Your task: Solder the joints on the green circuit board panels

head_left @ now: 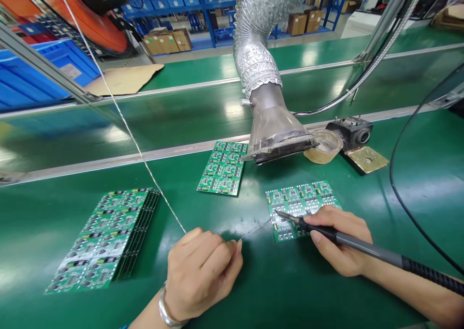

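Observation:
My right hand grips a soldering iron like a pen, its tip touching the left edge of a green circuit board panel lying on the green bench. My left hand is closed, pinching a thin solder wire between thumb and fingers. The wire's free end pokes right toward the iron's tip, and the rest runs up and away to the upper left. A metal bracelet sits on my left wrist.
A stack of circuit board panels lies at the left. Another panel lies under the fume extractor hood with its foil duct. An iron stand with sponge sits at right. A black cable loops across the bench.

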`<state>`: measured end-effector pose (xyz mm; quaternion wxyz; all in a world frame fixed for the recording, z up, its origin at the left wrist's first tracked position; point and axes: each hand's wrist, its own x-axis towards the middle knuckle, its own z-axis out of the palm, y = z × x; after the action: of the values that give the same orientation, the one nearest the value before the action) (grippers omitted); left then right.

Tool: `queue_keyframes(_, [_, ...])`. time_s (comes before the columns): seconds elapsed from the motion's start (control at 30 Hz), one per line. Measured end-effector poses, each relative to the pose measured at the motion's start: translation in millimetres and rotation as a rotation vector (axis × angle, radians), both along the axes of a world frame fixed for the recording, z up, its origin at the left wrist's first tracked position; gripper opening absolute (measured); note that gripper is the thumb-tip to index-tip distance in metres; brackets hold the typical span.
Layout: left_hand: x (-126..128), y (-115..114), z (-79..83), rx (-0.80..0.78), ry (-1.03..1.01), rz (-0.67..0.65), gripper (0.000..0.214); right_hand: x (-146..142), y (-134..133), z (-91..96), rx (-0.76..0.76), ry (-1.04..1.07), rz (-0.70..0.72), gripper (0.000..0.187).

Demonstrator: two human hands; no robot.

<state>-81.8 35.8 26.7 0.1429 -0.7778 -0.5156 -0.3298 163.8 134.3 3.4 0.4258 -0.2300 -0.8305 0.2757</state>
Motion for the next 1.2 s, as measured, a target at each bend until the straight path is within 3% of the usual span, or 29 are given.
queue_keyframes(0.9, [9.1, 10.0, -6.6, 0.023, 0.056, -0.027, 0.021, 2.4, 1.6, 6.4, -0.006, 0.016, -0.031, 0.021])
queue_keyframes(1.2, [6.4, 4.1, -7.7, 0.032, 0.027, -0.004, 0.019, 2.9, 1.1, 4.0, -0.034, 0.043, -0.006, 0.023])
